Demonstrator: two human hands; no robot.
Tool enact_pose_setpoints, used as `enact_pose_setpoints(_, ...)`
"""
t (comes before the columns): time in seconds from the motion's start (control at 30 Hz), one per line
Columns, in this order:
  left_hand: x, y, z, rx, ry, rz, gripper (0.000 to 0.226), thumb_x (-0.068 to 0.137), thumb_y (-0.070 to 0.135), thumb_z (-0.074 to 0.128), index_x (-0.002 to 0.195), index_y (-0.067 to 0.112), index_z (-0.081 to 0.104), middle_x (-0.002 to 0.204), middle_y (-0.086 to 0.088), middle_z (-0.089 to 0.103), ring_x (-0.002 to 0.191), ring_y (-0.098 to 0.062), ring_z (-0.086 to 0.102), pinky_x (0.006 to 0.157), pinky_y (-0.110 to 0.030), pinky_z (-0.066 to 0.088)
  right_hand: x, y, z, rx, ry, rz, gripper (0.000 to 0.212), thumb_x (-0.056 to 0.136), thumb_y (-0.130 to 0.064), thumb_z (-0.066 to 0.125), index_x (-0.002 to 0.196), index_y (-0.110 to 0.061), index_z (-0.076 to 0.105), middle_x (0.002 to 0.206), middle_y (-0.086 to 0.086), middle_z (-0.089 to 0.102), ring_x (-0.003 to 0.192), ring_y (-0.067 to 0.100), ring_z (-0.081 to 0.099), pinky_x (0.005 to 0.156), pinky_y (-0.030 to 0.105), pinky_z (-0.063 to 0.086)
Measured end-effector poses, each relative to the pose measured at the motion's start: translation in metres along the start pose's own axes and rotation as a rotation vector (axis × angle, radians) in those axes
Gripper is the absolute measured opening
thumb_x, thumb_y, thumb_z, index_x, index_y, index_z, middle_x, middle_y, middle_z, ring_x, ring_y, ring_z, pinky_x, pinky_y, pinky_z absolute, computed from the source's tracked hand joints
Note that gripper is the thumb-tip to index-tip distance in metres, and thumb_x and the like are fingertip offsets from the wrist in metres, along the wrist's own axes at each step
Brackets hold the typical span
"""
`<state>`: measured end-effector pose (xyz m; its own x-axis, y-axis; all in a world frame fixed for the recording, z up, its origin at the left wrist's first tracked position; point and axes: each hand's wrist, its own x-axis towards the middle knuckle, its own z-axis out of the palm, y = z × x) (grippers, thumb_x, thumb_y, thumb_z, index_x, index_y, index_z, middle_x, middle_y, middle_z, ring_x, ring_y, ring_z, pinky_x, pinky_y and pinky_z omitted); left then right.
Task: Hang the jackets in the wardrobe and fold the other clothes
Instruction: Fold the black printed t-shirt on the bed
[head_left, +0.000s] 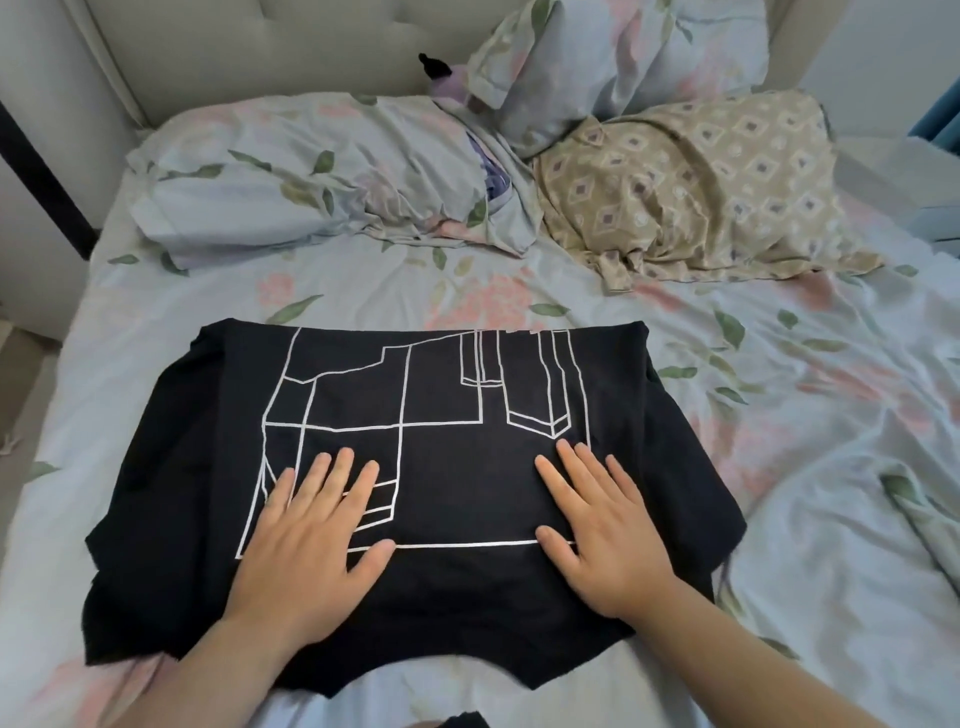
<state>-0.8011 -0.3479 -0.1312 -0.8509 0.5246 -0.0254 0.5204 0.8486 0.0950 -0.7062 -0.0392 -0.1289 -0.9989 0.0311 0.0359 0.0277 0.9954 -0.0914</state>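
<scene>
A black T-shirt with a white line drawing lies spread flat on the bed, folded across so its far edge is straight. My left hand rests palm down on its left half, fingers apart. On the right half my right hand presses flat in the same way. Neither hand grips the cloth. A beige garment with a diamond pattern lies crumpled at the back right of the bed.
The bed has a floral sheet. Two floral pillows lie near the padded headboard. The bed's left edge drops to the floor. A small dark object sits by the headboard.
</scene>
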Motion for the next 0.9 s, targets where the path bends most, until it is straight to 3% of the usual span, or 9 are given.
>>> enact_pose_setpoints(0.17, 0.005, -0.003, 0.003, 0.037, -0.044, -0.005, 0.078, 0.09, 0.063, 0.022, 0.154, 0.02, 0.029, 0.16, -0.007, 0.026, 0.149, -0.024, 0.024, 0.121, -0.045, 0.014, 0.003, 0.001, 0.002, 0.008, 0.004, 0.009, 0.068, 0.095, -0.059, 0.035, 0.156, -0.03, 0.026, 0.163, 0.001, 0.026, 0.151, 0.02, 0.02, 0.123, 0.04, 0.007)
enact_pose_setpoints(0.37, 0.006, -0.002, -0.001, 0.02, -0.069, -0.039, 0.084, 0.08, 0.07, -0.007, 0.152, 0.028, -0.011, 0.161, 0.003, -0.012, 0.147, -0.012, -0.014, 0.123, -0.04, -0.006, 0.001, -0.006, -0.015, 0.018, -0.06, 0.045, 0.071, 0.095, -0.063, 0.025, 0.158, -0.031, 0.019, 0.166, -0.001, 0.012, 0.154, 0.018, 0.007, 0.122, 0.034, -0.01)
enact_pose_setpoints(0.43, 0.008, -0.003, -0.001, 0.021, -0.092, -0.046, 0.084, 0.075, 0.071, -0.014, 0.148, 0.03, -0.023, 0.157, 0.006, -0.023, 0.143, -0.008, -0.024, 0.122, -0.037, -0.012, -0.006, -0.009, -0.022, 0.115, 0.084, 0.201, 0.065, 0.094, -0.054, 0.044, 0.151, -0.022, 0.039, 0.162, 0.007, 0.026, 0.15, 0.025, 0.021, 0.124, 0.038, 0.001)
enact_pose_setpoints(0.5, 0.01, -0.004, -0.001, -0.005, -0.114, -0.055, 0.084, 0.074, 0.073, -0.014, 0.146, 0.031, -0.026, 0.155, 0.008, -0.026, 0.141, -0.007, -0.027, 0.121, -0.036, -0.014, -0.021, -0.008, -0.027, 0.198, 0.276, 0.515, 0.061, 0.089, -0.041, 0.061, 0.142, -0.012, 0.05, 0.153, 0.013, 0.039, 0.141, 0.033, 0.036, 0.122, 0.042, 0.017)
enact_pose_setpoints(0.6, 0.01, -0.005, 0.0, 0.003, -0.142, -0.061, 0.076, 0.087, 0.072, -0.001, 0.146, 0.031, -0.026, 0.157, 0.008, -0.026, 0.141, -0.006, -0.028, 0.121, -0.036, -0.013, -0.048, 0.006, -0.036, 0.408, 0.2, 0.996, 0.068, 0.082, -0.052, 0.065, 0.133, -0.009, 0.051, 0.132, 0.012, 0.053, 0.12, 0.031, 0.052, 0.105, 0.041, 0.041)
enact_pose_setpoints(0.67, 0.01, -0.005, 0.0, -0.009, -0.147, -0.07, 0.074, 0.095, 0.067, 0.013, 0.149, 0.03, -0.023, 0.158, 0.008, -0.024, 0.142, -0.006, -0.027, 0.122, -0.037, -0.012, -0.058, 0.019, -0.048, 0.574, 0.083, 1.126, 0.052, 0.074, -0.059, 0.064, 0.096, -0.012, 0.06, 0.096, 0.004, 0.064, 0.085, 0.023, 0.062, 0.077, 0.036, 0.053)
enact_pose_setpoints(0.73, 0.01, -0.004, -0.002, -0.043, -0.153, -0.077, 0.074, 0.097, 0.064, 0.018, 0.151, 0.031, -0.02, 0.156, 0.01, -0.025, 0.143, -0.006, -0.027, 0.122, -0.036, -0.012, -0.06, 0.031, -0.055, 0.942, 0.068, 1.183, 0.046, 0.072, -0.054, 0.07, 0.071, -0.011, 0.054, 0.068, 0.002, 0.059, 0.057, 0.02, 0.06, 0.054, 0.031, 0.05)
enact_pose_setpoints(0.8, 0.01, -0.004, -0.004, -0.064, -0.166, -0.077, 0.073, 0.098, 0.063, 0.02, 0.151, 0.031, -0.019, 0.156, 0.01, -0.026, 0.144, -0.006, -0.026, 0.122, -0.035, -0.012, -0.062, 0.035, -0.051, 1.376, 0.025, 1.232, 0.044, 0.075, -0.044, 0.08, 0.081, -0.004, 0.062, 0.063, 0.007, 0.058, 0.045, 0.022, 0.057, 0.044, 0.026, 0.047)
enact_pose_setpoints(0.9, 0.01, -0.002, -0.007, -0.051, -0.209, -0.094, 0.074, 0.098, 0.062, 0.023, 0.151, 0.032, -0.018, 0.159, 0.01, -0.022, 0.146, -0.006, -0.022, 0.122, -0.035, -0.011, -0.065, 0.031, -0.035, 1.494, -0.032, 1.23, 0.049, 0.076, -0.044, 0.08, 0.099, -0.003, 0.066, 0.06, 0.011, 0.06, 0.043, 0.02, 0.052, 0.038, 0.023, 0.038)
